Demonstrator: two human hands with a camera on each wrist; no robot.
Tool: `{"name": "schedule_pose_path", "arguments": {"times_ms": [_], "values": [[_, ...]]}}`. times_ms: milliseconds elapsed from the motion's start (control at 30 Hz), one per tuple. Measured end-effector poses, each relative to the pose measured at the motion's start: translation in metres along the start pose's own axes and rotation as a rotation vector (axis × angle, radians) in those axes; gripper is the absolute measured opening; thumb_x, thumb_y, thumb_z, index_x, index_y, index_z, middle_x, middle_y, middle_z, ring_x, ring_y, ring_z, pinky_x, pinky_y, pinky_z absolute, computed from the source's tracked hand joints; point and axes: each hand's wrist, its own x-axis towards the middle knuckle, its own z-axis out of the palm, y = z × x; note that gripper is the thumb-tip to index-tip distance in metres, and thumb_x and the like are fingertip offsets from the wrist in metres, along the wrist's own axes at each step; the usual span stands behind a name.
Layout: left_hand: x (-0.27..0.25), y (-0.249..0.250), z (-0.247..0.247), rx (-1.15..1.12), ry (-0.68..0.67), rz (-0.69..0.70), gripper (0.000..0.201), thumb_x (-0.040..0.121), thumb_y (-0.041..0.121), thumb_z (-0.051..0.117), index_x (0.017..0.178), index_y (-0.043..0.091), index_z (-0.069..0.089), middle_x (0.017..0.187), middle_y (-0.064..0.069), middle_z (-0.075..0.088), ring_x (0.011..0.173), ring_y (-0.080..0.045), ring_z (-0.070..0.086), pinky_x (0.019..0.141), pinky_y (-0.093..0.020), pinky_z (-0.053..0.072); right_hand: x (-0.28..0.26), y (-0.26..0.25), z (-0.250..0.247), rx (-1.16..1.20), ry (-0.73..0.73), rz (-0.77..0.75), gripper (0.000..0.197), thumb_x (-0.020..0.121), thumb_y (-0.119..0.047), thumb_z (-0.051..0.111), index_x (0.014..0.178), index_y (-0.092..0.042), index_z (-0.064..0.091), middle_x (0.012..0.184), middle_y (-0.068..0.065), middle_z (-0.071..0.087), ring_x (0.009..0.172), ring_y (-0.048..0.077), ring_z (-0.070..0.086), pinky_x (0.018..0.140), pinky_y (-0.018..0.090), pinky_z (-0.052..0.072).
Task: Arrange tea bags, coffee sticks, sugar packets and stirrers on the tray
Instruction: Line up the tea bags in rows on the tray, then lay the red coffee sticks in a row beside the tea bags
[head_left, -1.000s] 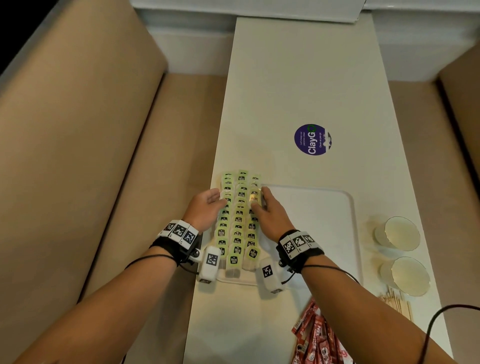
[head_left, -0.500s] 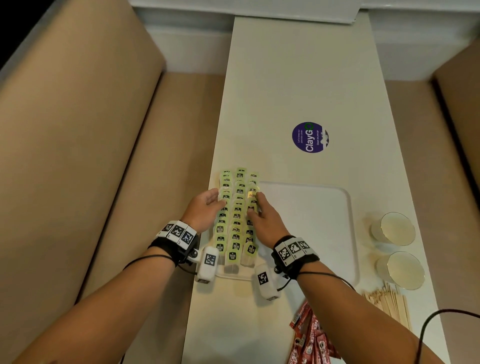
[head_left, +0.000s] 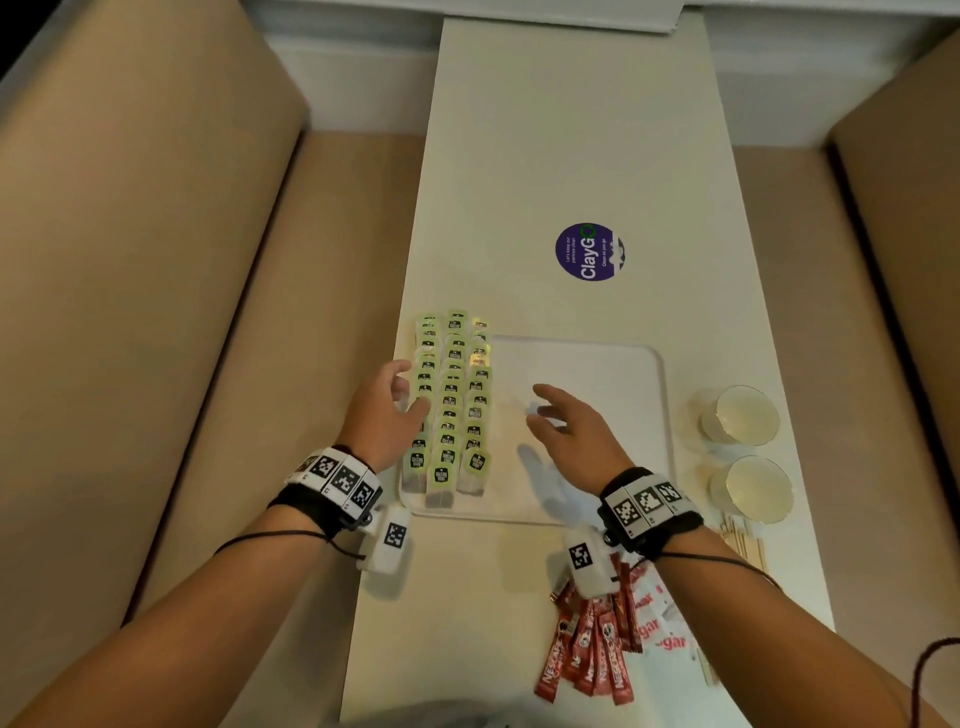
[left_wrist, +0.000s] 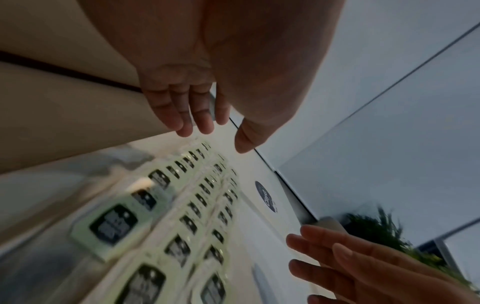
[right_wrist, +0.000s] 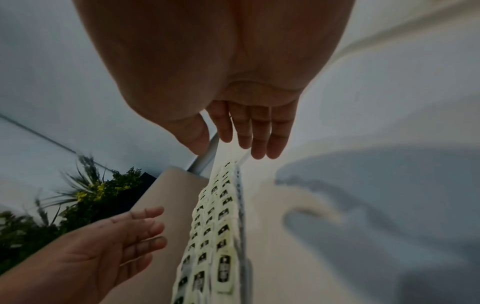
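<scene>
While the long white table (head_left: 571, 130) runs up the middle of the frame, the tray (head_left: 597, 374) sits at centre, tea bags (head_left: 452, 395) lined three rows deep down its left side. Left hand (head_left: 382, 413) hovers beside them, fingers loose, holding nothing; right hand (head_left: 569, 428) hangs spread and empty over bare tray. Tea looks settled, so next up, I'd say: coffee sticks (head_left: 587, 649), lower centre!

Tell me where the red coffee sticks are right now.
In the head view, the red coffee sticks lie fanned on the white table, off the white tray, near the right wrist, beside the white sugar packets.
</scene>
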Motion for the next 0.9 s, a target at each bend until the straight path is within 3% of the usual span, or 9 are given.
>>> {"name": "schedule_pose_path", "arguments": {"times_ms": [133,267,433,567,667,800,900], "values": [[-0.034,0.013,0.017,-0.014,-0.130,0.037,0.029,0.091,0.022,0.069,0.118,0.024,0.060,0.094,0.002,0.063,0.084,-0.011,0.060,0.073,-0.019,0.046,-0.034,0.023,-0.022,-0.111,-0.040,-0.012,0.036,0.099,-0.036,0.060,0.134,-0.025,0.061,0.123,-0.013,0.066,0.103,0.003,0.065,0.096,0.035,0.054],[-0.065,0.021,0.047,0.004,-0.341,0.077,0.015,0.092,0.020,0.069,0.106,0.018,0.064,0.077,0.005,0.060,0.059,0.002,0.053,0.063,-0.017,0.045,-0.066,0.047,-0.040,-0.247,-0.090,0.002,0.032,0.099,-0.038,0.061,0.127,-0.023,0.065,0.107,-0.016,0.067,0.092,-0.003,0.063,0.087,0.024,0.052],[-0.098,0.023,0.091,0.210,-0.443,0.124,0.016,0.091,0.032,0.069,0.103,0.023,0.064,0.084,0.004,0.067,0.075,-0.012,0.063,0.071,-0.030,0.053,-0.095,0.075,-0.049,-0.410,-0.141,0.077,0.028,0.098,-0.045,0.059,0.116,-0.025,0.066,0.097,-0.014,0.066,0.083,0.000,0.062,0.077,0.024,0.052],[-0.122,0.028,0.129,0.385,-0.528,0.191,0.020,0.089,0.037,0.068,0.102,0.024,0.062,0.084,0.008,0.067,0.074,-0.010,0.061,0.068,-0.027,0.047,-0.111,0.090,-0.046,-0.606,-0.183,0.147,0.034,0.096,-0.049,0.059,0.083,-0.019,0.070,0.074,-0.006,0.068,0.064,0.008,0.061,0.058,0.024,0.047],[-0.131,0.031,0.150,0.505,-0.551,0.234,0.027,0.086,0.041,0.070,0.104,0.024,0.061,0.090,0.007,0.066,0.082,-0.015,0.062,0.076,-0.032,0.053,-0.120,0.096,-0.037,-0.730,-0.207,0.166,0.050,0.096,-0.050,0.057,0.061,-0.016,0.058,0.055,-0.002,0.056,0.048,0.013,0.051,0.049,0.024,0.038],[-0.134,0.037,0.169,0.611,-0.543,0.262,0.031,0.085,0.039,0.074,0.105,0.021,0.060,0.096,0.002,0.063,0.087,-0.019,0.061,0.078,-0.034,0.052,-0.128,0.097,-0.026,-0.848,-0.217,0.183,0.045,0.094,-0.054,0.059,0.067,-0.018,0.052,0.066,-0.003,0.056,0.057,0.014,0.054,0.054,0.027,0.045],[-0.136,0.036,0.176,0.668,-0.539,0.275,0.033,0.085,0.037,0.076,0.106,0.020,0.058,0.102,-0.001,0.062,0.090,-0.020,0.059,0.079,-0.033,0.049,-0.131,0.096,-0.023,-0.868,-0.199,0.193,0.041,0.091,-0.058,0.062,0.080,-0.018,0.055,0.074,-0.004,0.059,0.065,0.015,0.059,0.060,0.029,0.048]]}}
